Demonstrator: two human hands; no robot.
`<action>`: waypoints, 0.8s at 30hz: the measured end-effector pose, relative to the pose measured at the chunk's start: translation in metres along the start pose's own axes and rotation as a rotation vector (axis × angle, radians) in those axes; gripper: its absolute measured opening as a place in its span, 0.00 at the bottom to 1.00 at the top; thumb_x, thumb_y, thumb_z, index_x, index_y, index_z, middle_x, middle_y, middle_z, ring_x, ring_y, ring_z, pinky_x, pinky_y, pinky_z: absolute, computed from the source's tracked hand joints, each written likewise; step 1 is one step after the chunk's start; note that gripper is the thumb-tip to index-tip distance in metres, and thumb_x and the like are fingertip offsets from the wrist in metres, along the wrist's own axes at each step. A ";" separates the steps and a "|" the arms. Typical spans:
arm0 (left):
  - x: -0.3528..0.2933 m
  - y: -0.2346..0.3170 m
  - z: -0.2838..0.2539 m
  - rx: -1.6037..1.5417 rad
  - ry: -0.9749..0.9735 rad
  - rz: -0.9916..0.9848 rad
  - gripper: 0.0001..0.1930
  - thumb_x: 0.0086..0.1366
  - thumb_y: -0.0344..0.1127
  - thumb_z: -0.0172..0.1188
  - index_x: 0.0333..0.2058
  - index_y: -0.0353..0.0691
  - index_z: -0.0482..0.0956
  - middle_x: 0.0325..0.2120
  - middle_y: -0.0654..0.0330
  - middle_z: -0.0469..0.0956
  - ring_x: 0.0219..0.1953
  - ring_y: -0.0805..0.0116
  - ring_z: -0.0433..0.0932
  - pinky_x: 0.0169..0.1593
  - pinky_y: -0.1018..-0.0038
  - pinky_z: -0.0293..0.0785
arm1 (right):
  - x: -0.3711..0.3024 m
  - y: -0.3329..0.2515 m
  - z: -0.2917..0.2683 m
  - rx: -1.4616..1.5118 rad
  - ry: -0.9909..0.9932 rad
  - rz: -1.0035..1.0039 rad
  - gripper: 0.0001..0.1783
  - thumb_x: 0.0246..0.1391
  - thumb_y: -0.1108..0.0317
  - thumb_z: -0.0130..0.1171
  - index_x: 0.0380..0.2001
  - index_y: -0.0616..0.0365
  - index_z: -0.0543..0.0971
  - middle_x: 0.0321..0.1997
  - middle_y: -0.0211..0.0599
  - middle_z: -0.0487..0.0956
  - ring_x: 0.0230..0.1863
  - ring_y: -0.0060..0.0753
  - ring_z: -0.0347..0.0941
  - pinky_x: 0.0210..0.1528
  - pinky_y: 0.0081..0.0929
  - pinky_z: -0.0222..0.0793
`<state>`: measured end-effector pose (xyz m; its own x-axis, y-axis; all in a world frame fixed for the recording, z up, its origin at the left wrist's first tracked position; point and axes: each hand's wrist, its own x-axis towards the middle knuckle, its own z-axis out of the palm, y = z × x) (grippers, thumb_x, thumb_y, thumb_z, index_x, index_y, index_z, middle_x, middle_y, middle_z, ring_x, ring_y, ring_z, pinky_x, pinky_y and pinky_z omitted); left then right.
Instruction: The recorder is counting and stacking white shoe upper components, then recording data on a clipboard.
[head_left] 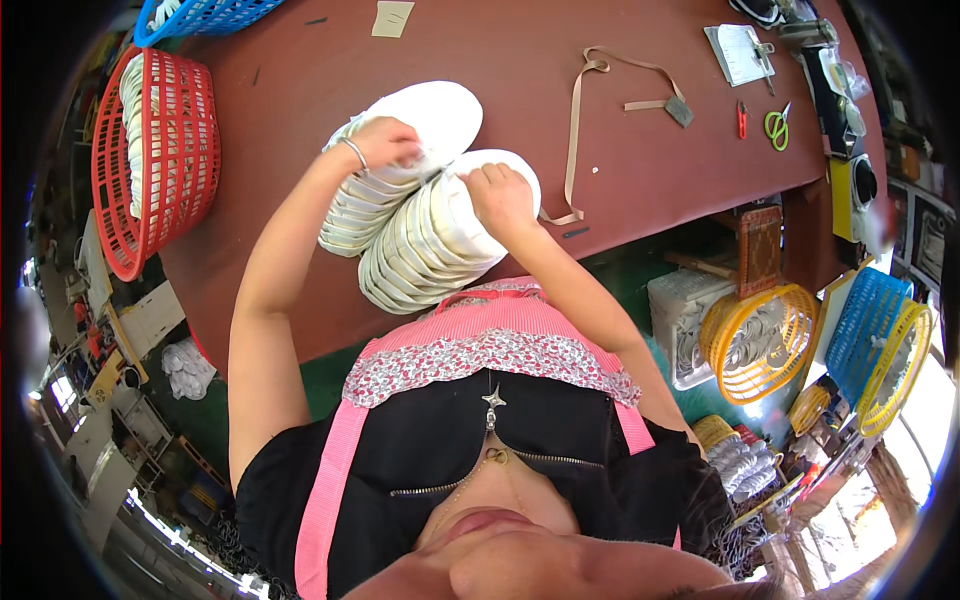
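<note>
Two leaning stacks of white oval padded pieces (430, 245) lie side by side on the table, their layered edges facing me; I cannot tell what the pieces are for. Over the left stack, whose smooth white top piece (445, 108) shows, is my left hand (388, 143) with a bracelet at the wrist. Its fingers bend inward, and the tips are smeared by motion. My right hand (500, 197) rests at the top piece of the right stack, fingers curled together near its inner edge. Whatever sits between those fingers is too small to make out.
On the reddish-brown table (520, 60) lie a tan ribbon (573, 130), green-handled scissors (777, 127), a red-handled tool (742, 120) and a clipboard (738, 55). A red basket (180, 150) stands at left, a blue basket (200, 18) behind it. Yellow baskets (760, 345) stand beyond the table's right side.
</note>
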<state>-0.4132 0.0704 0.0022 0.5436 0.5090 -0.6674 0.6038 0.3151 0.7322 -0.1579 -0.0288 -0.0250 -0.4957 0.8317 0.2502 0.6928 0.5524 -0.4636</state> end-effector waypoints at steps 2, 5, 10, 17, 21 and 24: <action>-0.015 -0.029 -0.026 0.458 0.239 0.003 0.14 0.68 0.39 0.55 0.29 0.38 0.83 0.27 0.64 0.81 0.30 0.75 0.76 0.37 0.74 0.72 | -0.040 -0.006 -0.015 -0.046 -0.304 0.050 0.07 0.52 0.66 0.61 0.30 0.59 0.80 0.29 0.33 0.74 0.35 0.37 0.75 0.39 0.35 0.71; -0.034 -0.034 -0.025 -0.027 0.018 0.125 0.12 0.68 0.35 0.53 0.33 0.36 0.83 0.38 0.57 0.81 0.41 0.67 0.77 0.49 0.70 0.71 | -0.062 -0.007 -0.032 0.365 -0.274 0.098 0.15 0.61 0.60 0.56 0.25 0.60 0.78 0.32 0.36 0.77 0.35 0.36 0.76 0.40 0.37 0.71; -0.015 -0.006 0.018 -0.723 -0.014 0.145 0.10 0.69 0.34 0.50 0.28 0.39 0.75 0.31 0.59 0.77 0.34 0.69 0.75 0.45 0.71 0.72 | -0.005 -0.023 -0.035 1.627 -0.390 0.632 0.22 0.68 0.61 0.45 0.20 0.59 0.71 0.29 0.35 0.79 0.34 0.31 0.74 0.52 0.30 0.68; -0.037 -0.029 0.026 -0.908 0.582 0.102 0.17 0.70 0.37 0.49 0.21 0.43 0.63 0.19 0.65 0.68 0.22 0.73 0.67 0.35 0.71 0.73 | -0.053 0.004 -0.040 1.526 -0.122 1.083 0.21 0.64 0.58 0.54 0.18 0.55 0.69 0.19 0.25 0.66 0.20 0.17 0.56 0.22 0.18 0.48; -0.050 0.038 0.051 -0.530 0.223 0.417 0.16 0.71 0.38 0.49 0.23 0.38 0.67 0.41 0.53 0.80 0.39 0.69 0.74 0.49 0.73 0.71 | 0.006 -0.005 -0.027 1.212 -0.110 0.507 0.17 0.55 0.59 0.64 0.42 0.59 0.80 0.29 0.28 0.77 0.34 0.26 0.68 0.39 0.24 0.64; -0.039 0.049 0.063 -0.337 0.207 0.412 0.14 0.73 0.38 0.47 0.28 0.37 0.70 0.60 0.53 0.71 0.49 0.70 0.74 0.51 0.74 0.68 | 0.029 -0.022 0.004 0.839 -0.194 0.253 0.14 0.52 0.59 0.67 0.41 0.49 0.85 0.33 0.32 0.81 0.40 0.37 0.69 0.47 0.36 0.67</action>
<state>-0.3679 0.0154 0.0556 0.5488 0.7795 -0.3021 0.1288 0.2783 0.9518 -0.1896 -0.0177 -0.0107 -0.5131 0.8564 -0.0565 0.2204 0.0679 -0.9730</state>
